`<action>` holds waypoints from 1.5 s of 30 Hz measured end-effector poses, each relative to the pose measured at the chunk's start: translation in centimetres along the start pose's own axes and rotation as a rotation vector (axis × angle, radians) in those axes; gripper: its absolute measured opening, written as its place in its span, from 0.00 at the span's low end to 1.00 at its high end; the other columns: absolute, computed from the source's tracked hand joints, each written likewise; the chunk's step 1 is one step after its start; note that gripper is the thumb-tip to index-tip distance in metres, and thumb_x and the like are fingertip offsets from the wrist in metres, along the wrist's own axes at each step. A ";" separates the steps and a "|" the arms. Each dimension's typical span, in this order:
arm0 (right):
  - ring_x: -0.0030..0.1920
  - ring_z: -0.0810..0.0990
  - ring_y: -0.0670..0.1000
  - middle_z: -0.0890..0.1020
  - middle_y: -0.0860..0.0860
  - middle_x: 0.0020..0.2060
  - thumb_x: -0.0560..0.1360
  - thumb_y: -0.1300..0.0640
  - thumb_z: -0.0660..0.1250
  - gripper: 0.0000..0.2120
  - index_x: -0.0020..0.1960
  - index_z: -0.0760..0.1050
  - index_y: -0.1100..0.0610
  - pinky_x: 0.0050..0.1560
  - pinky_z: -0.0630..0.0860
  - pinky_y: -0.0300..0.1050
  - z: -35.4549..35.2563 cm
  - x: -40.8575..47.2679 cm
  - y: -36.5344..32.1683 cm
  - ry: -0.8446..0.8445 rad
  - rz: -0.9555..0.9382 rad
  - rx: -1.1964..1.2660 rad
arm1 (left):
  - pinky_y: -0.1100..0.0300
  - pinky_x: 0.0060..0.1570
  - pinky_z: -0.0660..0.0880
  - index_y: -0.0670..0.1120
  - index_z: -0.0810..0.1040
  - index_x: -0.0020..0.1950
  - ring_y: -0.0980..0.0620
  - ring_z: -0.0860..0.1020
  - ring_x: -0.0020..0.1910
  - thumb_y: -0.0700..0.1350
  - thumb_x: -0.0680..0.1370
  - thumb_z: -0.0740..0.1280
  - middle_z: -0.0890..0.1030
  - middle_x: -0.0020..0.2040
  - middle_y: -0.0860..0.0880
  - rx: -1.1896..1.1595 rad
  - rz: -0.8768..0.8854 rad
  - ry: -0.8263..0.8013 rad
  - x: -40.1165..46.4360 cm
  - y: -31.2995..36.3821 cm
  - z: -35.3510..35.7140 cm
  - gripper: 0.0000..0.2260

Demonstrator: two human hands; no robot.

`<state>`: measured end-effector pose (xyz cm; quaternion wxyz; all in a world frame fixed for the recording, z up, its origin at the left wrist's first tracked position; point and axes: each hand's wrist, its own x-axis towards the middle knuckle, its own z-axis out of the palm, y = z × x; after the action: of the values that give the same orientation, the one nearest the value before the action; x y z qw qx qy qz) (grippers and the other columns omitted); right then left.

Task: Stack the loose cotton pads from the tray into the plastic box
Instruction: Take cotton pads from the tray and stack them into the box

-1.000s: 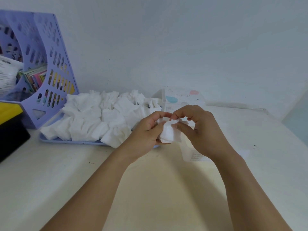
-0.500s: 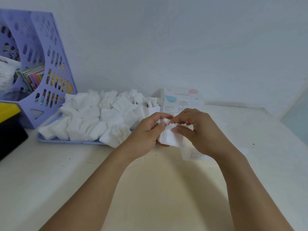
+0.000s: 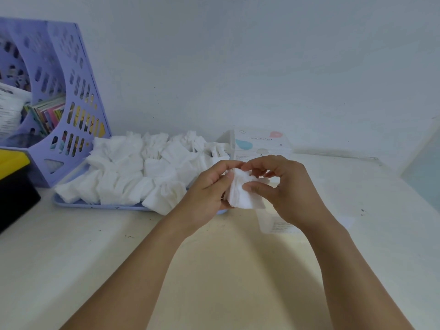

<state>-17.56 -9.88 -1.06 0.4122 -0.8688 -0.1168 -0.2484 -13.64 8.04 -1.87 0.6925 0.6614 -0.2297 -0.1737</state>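
Observation:
A small stack of white cotton pads is held upright between both hands, above the table just right of the tray. My left hand grips the stack's left side, and my right hand pinches its top and right edge. Many loose cotton pads are heaped on the light blue tray. The clear plastic box stands on the table under my right hand, mostly hidden by it. Its labelled lid stands behind the hands.
A purple perforated file holder with books and papers stands at the far left against the wall. A black and yellow object sits at the left edge. The cream table reaches toward me; its right edge runs past the right arm.
The stack between my hands looks more squared up and spread out than a second ago. My right thumb has shifted onto its right edge. The hands stay in nearly the same place.

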 end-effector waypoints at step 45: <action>0.45 0.82 0.45 0.84 0.43 0.42 0.69 0.62 0.79 0.13 0.50 0.86 0.49 0.47 0.75 0.35 -0.2 0.0 0.6 -0.012 0.000 0.003 | 0.61 0.46 0.80 0.47 0.76 0.67 0.54 0.84 0.51 0.41 0.86 0.57 0.84 0.56 0.45 0.016 0.033 -0.018 0.2 -0.7 0.1 0.13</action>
<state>-17.43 -10.44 -1.35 0.4125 -0.8697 -0.1197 -0.2431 -13.49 7.80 -2.51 0.6880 0.6614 -0.2480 -0.1663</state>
